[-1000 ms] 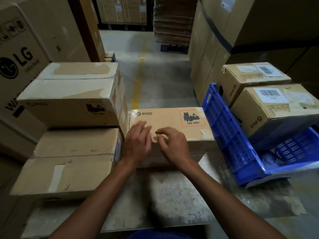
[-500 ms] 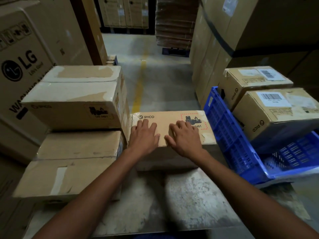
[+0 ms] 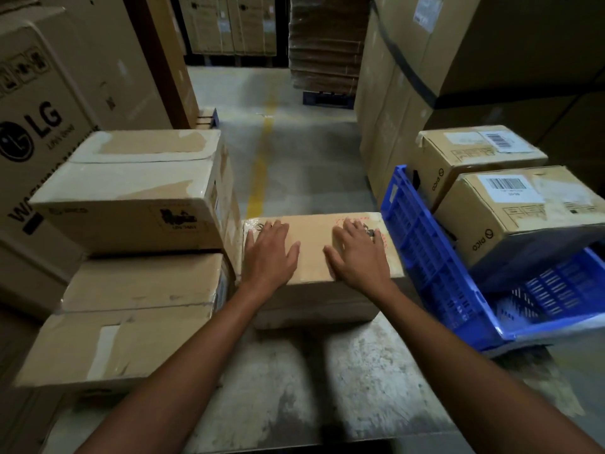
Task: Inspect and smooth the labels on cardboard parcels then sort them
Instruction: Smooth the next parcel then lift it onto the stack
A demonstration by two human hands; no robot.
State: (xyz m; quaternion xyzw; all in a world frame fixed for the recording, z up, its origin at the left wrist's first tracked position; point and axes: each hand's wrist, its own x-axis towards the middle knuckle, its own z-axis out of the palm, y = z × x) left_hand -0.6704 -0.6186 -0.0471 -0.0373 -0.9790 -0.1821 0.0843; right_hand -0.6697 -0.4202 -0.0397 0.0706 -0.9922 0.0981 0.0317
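Observation:
A flat cardboard PICO parcel (image 3: pixel 314 244) lies on the grey work table (image 3: pixel 294 381) in front of me. My left hand (image 3: pixel 268 253) rests flat on the left part of its top, fingers spread over the PICO logo. My right hand (image 3: pixel 358 253) presses flat on the right part and covers most of the red-dashed UN 3481 label (image 3: pixel 381 232). Two more PICO parcels (image 3: pixel 520 211) with barcode labels sit in a tilted blue crate (image 3: pixel 425 257) on the right.
A stack of taped cardboard boxes (image 3: pixel 131 198) stands on the left of the table, against the parcel. Large LG cartons (image 3: pixel 39 126) rise behind it. Tall cartons (image 3: pixel 409 77) line the right. An aisle with a yellow floor line (image 3: pixel 258 172) runs ahead.
Both hands went from curled near the parcel's front edge to flat, and they slid apart across its top. The right hand now covers the UN 3481 label.

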